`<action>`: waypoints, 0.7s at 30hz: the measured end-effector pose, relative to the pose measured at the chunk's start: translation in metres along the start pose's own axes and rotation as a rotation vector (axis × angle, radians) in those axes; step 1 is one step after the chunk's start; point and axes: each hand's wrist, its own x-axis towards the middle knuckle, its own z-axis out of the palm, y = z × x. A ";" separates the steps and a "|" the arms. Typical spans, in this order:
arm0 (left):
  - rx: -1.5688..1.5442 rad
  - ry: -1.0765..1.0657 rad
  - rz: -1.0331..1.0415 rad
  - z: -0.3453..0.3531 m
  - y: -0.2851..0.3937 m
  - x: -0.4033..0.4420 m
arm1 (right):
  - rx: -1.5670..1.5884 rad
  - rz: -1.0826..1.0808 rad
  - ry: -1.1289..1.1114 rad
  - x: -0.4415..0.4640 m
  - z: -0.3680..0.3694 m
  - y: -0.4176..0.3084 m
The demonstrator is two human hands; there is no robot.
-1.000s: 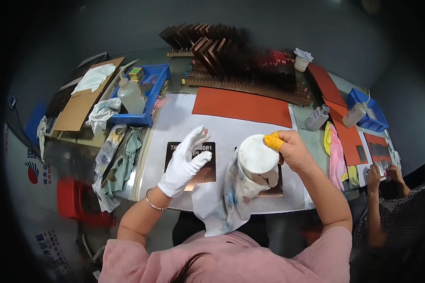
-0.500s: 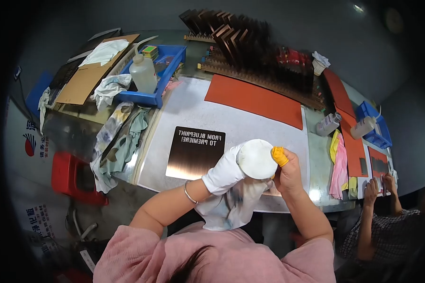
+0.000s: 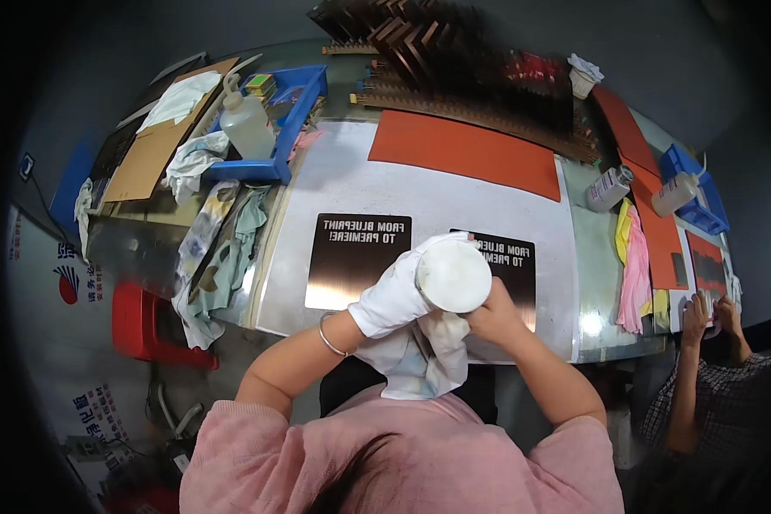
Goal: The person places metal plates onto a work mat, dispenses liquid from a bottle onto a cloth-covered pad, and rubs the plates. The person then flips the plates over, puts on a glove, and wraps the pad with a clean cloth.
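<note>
My left hand, in a white glove, is closed around a round white object whose flat circular face points up at me; its exact kind is unclear. A stained white cloth hangs below it. My right hand is bare and closed, close against the round object's right side; its fingertips are hidden. Two dark metal plates with mirrored lettering lie on the white sheet: the left plate beyond my left forearm, and the right plate partly covered by the round object and my right hand.
An orange mat lies behind the plates, before racks of dark plates. At left stand a blue tray with a squeeze bottle, plus rags. At right are a bottle, pink cloth and a co-worker's hands.
My hands and the round object have shifted slightly left and up, and my right hand has moved lower behind its edge. The right plate's lettering now shows. The view has shifted a little.
</note>
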 end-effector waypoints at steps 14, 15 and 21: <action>-0.365 0.001 -0.427 -0.004 0.005 -0.016 | 0.086 0.220 -0.161 -0.005 -0.019 0.001; -0.254 -0.051 -0.490 -0.002 0.006 -0.012 | 0.084 0.224 -0.153 -0.002 -0.016 -0.002; 0.097 -0.489 -0.536 -0.025 0.035 -0.002 | 0.312 0.161 -0.250 0.009 -0.005 -0.007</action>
